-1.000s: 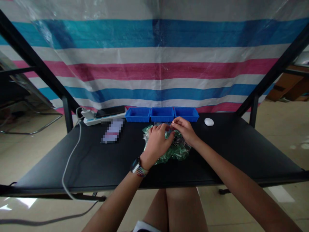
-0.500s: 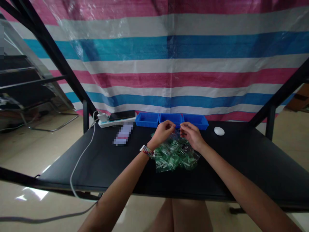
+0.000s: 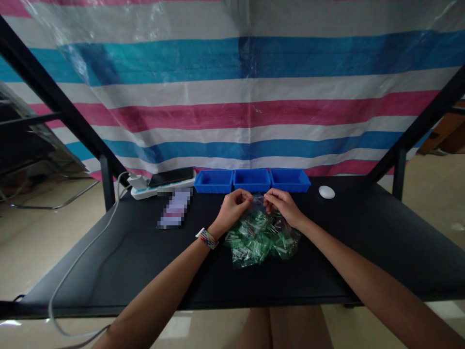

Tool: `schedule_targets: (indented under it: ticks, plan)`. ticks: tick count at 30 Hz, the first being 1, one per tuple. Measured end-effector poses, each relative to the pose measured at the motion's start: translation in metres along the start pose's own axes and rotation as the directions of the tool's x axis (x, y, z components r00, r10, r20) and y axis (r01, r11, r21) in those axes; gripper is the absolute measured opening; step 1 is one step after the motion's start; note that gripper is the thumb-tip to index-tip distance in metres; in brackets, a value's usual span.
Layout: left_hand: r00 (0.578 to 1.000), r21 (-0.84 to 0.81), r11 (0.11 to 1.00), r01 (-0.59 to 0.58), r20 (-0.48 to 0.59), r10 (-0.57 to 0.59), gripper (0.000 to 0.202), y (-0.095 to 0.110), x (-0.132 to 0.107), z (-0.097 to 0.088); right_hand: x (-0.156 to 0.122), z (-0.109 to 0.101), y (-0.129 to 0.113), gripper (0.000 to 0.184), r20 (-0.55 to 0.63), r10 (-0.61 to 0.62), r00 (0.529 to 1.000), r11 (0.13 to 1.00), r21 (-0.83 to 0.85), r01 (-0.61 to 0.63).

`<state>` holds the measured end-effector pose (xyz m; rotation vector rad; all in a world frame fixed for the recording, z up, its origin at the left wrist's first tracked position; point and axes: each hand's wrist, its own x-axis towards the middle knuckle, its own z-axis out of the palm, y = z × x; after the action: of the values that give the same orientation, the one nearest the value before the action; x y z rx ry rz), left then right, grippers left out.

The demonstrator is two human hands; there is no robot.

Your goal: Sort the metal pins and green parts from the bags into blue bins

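My left hand (image 3: 234, 207), with a patterned band at the wrist, is closed in a pinch on one side of a clear plastic bag (image 3: 258, 198). Opposite it, my right hand (image 3: 284, 205) pinches the other side, a short gap from the left fingertips. Only a little of the clear plastic shows between the fingers, and its contents cannot be made out. Below and in front of both hands lies a pile of small clear bags (image 3: 259, 242) with green pieces and thin pale strips in them.
Three blue bins (image 3: 252, 180) stand in a row behind my hands. Left of them are a white power strip (image 3: 145, 193), a dark phone (image 3: 172, 177) on it, and a pixelated flat object (image 3: 177, 208). A white oval mouse-like object (image 3: 327, 192) sits at right on the black table (image 3: 127, 261).
The view has shifted slightly. Both hands have come a little lower, towards the pile, and more clear plastic shows between them. Both still pinch.
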<state>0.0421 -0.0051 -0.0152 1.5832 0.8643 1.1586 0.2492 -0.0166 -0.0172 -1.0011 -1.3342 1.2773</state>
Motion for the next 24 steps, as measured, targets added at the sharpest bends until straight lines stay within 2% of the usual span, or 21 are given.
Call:
schedule_targets:
  ticks: [10, 16, 24]
  plan:
    - [1.0, -0.044, 0.999, 0.018, 0.026, -0.017, 0.031, 0.004, 0.0, -0.002, -0.008, 0.0, 0.0, 0.033, -0.038, -0.067, 0.997, 0.997, 0.045, 0.069]
    - [0.996, -0.023, 0.999, 0.049, 0.081, -0.047, 0.041, 0.002, 0.001, -0.003, -0.01, 0.001, -0.003, 0.028, -0.032, -0.108, 0.994, 0.994, 0.004, 0.109]
    - [0.993, -0.031, 0.997, 0.071, 0.096, -0.067, 0.033, 0.001, -0.001, -0.004, -0.013, 0.003, -0.004, 0.029, -0.041, -0.134, 0.99, 0.99, -0.052, 0.132]
